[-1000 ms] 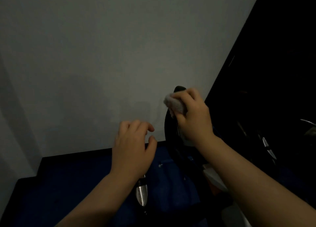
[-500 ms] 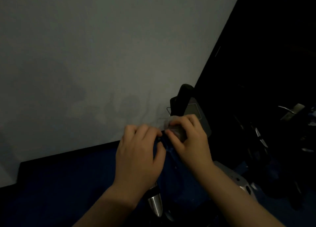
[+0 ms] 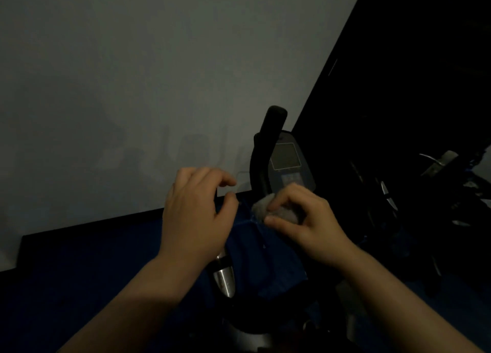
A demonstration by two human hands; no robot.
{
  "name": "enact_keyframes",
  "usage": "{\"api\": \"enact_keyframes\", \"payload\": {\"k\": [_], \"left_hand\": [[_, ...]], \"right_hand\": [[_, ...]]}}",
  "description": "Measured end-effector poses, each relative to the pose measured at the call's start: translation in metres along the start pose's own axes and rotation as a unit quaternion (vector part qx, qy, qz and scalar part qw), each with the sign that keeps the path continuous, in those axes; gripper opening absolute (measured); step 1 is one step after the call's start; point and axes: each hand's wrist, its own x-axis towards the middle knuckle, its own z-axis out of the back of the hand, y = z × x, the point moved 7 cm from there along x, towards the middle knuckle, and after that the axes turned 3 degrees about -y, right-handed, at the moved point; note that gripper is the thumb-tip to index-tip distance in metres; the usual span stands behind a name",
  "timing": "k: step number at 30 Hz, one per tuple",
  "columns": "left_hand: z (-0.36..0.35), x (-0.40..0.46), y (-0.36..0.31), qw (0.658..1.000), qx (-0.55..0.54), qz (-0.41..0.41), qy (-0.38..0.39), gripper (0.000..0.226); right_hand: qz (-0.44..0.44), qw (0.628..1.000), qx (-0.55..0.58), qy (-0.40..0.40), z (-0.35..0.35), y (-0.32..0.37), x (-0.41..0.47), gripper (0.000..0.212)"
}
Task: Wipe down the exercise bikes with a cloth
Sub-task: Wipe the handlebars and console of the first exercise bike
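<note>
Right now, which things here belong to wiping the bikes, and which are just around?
Part of the job:
- small grey wadded cloth, held in the right hand
- black upright handlebar grip and grey bike console with screen
- left hand, fingers loosely curled, holding nothing

Just around:
- shiny silver metal tube
- pale grey wall
- blue floor
- dim equipment at right

Head view, single: worn camera looks forward and down, close over both forearms, facing exercise bike console (image 3: 287, 164) and wall (image 3: 132, 73).

Dim room; plain grey wall (image 3: 132, 73), black skirting (image 3: 93, 224), dark blue floor (image 3: 79, 273).
</note>
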Motion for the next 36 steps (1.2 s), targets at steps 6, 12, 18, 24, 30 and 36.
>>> {"api": "enact_keyframes", "payload": {"k": [6,12,18,24,30,36], "left_hand": [[-0.004,-0.009,-0.01,0.998,0.037,0.043,-0.011,0.015],[-0.004,-0.038,-0.025,0.997,-0.013,0.072,-0.019,0.019],[-0.046,-0.107,-0.068,0.989,-0.094,0.114,0.024,0.023],[-0.072,-0.152,-0.074,0.979,-0.033,0.163,0.117,0.024],[-0.072,-0.158,-0.078,0.974,0.015,0.184,0.133,0.027],[-0.068,-0.162,-0.078,0.973,0.003,0.194,0.124,0.022]], "right_hand": [[-0.046,0.991,0.085,-0.095,-0.012,0.002,0.021,0.015],[-0.028,0.995,0.051,0.076,0.017,-0.035,-0.061,0.019],[-0.107,0.986,0.102,-0.082,0.013,-0.038,-0.045,0.021],[-0.095,0.989,0.109,-0.041,0.02,-0.061,-0.142,0.018],[-0.07,0.992,0.101,-0.04,0.016,-0.047,-0.084,0.012],[-0.053,0.995,0.078,-0.029,0.015,-0.062,-0.154,0.007]]}}
